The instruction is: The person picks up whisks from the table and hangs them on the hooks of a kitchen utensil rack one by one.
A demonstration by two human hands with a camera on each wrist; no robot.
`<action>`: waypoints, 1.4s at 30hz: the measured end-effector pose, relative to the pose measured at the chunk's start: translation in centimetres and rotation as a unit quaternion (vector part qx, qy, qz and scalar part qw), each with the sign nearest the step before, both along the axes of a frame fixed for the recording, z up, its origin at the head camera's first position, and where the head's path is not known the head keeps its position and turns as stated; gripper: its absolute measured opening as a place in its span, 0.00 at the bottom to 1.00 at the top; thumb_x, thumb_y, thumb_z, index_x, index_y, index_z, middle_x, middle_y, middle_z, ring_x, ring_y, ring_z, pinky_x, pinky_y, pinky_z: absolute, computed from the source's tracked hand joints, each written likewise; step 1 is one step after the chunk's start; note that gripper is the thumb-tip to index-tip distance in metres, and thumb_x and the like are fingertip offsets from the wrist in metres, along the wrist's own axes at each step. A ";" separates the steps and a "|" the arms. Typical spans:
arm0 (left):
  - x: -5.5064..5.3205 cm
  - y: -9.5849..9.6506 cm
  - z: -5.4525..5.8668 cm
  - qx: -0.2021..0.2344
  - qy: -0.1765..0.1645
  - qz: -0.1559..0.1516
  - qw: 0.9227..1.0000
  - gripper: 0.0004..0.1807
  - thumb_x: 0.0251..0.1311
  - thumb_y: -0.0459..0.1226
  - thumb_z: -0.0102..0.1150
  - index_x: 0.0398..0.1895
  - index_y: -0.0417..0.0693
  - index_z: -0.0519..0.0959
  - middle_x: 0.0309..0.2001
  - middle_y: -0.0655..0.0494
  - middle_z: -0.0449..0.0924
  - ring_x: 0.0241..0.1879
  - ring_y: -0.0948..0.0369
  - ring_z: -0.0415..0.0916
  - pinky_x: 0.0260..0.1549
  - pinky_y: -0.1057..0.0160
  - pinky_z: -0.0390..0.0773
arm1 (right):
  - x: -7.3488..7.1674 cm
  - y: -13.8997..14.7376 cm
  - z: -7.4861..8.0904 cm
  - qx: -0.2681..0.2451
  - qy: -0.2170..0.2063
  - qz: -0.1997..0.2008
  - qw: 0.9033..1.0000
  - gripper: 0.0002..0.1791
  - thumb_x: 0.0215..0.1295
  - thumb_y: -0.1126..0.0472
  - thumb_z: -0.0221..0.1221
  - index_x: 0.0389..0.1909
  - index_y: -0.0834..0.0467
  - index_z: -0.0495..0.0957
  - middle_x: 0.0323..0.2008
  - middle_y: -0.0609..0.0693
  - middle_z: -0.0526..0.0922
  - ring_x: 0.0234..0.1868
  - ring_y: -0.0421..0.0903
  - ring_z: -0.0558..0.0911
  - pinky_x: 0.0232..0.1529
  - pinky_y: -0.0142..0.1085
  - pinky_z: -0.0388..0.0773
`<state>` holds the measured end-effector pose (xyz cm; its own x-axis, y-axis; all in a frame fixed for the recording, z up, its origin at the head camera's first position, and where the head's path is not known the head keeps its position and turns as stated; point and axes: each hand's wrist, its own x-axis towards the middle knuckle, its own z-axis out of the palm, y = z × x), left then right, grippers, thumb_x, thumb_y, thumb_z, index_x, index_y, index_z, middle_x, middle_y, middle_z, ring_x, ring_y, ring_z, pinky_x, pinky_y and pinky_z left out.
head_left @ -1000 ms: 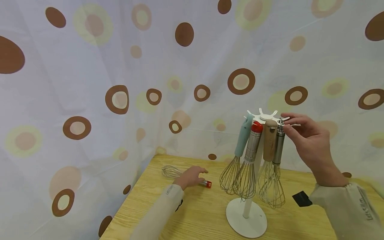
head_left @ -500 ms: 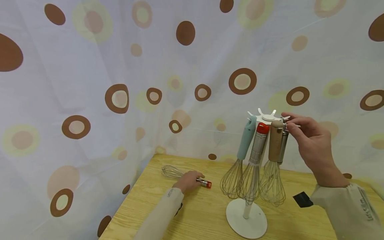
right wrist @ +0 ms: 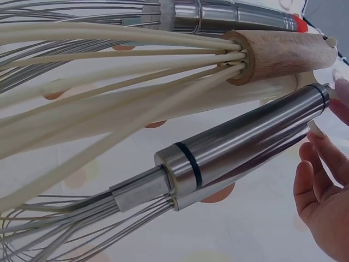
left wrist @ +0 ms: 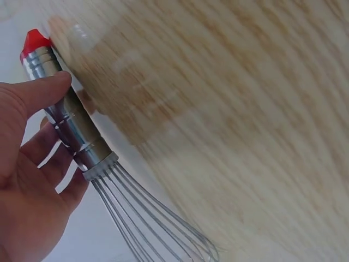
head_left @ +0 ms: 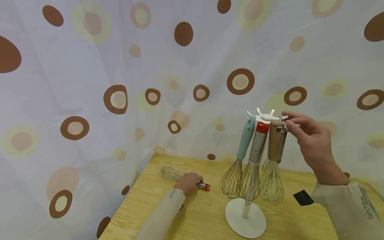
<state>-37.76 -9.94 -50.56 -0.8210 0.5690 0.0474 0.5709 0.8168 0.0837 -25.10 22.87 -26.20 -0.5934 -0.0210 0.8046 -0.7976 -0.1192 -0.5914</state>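
A wire whisk (head_left: 203, 185) with a metal handle and red end cap lies on the wooden table in the head view. My left hand (head_left: 189, 183) grips its handle; in the left wrist view the thumb (left wrist: 49, 90) lies over the metal handle (left wrist: 76, 123) with the fingers behind. At the right stands a white whisk stand (head_left: 246, 218) with several whisks hanging. My right hand (head_left: 315, 143) pinches a hook arm at its top, right beside the ring end of a steel-handled whisk (right wrist: 245, 139). Nearby hangs a wooden-handled whisk (right wrist: 283, 54).
A pale blue whisk (head_left: 246, 138) and another red-capped metal whisk (head_left: 258, 143) hang on the stand's front left. A spotted curtain (head_left: 186, 76) backs the table (head_left: 204, 216). A black tag (head_left: 303, 197) sticks out near the right sleeve.
My left hand has come down from above the table whisk and taken hold of its handle. The stand's top has turned slightly, its front whisks shifting right. The right hand stays at the hook.
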 end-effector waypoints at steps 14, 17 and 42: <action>1.2 0.6 1.0 -0.016 -0.015 -0.017 1.000 0.16 0.64 0.43 0.56 0.55 0.58 0.78 0.37 0.60 0.75 0.32 0.66 0.71 0.31 0.67 0.73 | -0.3 0.1 0.0 0.008 -0.014 0.000 1.000 0.10 0.64 0.78 0.51 0.44 0.77 0.75 0.53 0.53 0.79 0.56 0.44 0.75 0.52 0.27 0.70; 0.8 0.8 1.4 0.021 -0.008 -0.021 1.000 0.20 0.66 0.41 0.55 0.61 0.55 0.74 0.40 0.57 0.74 0.33 0.65 0.71 0.31 0.67 0.73 | -0.5 0.2 0.0 0.013 -0.017 -0.008 1.000 0.10 0.65 0.77 0.51 0.45 0.76 0.76 0.53 0.52 0.79 0.57 0.43 0.75 0.51 0.27 0.70; 3.0 4.5 15.4 0.433 -0.032 -0.108 0.894 0.26 0.71 0.40 0.46 0.69 0.40 0.61 0.50 0.46 0.72 0.47 0.56 0.73 0.43 0.62 0.77 | -2.0 0.7 0.2 0.017 -0.036 0.041 0.998 0.09 0.68 0.75 0.49 0.42 0.71 0.77 0.54 0.52 0.79 0.60 0.44 0.72 0.54 0.29 0.67</action>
<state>-34.81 -5.41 -35.19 -0.7132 0.4868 0.5044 0.6789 0.3005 0.6699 -27.08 23.55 -26.00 -0.6451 -0.0991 0.7577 -0.7410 -0.1609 -0.6519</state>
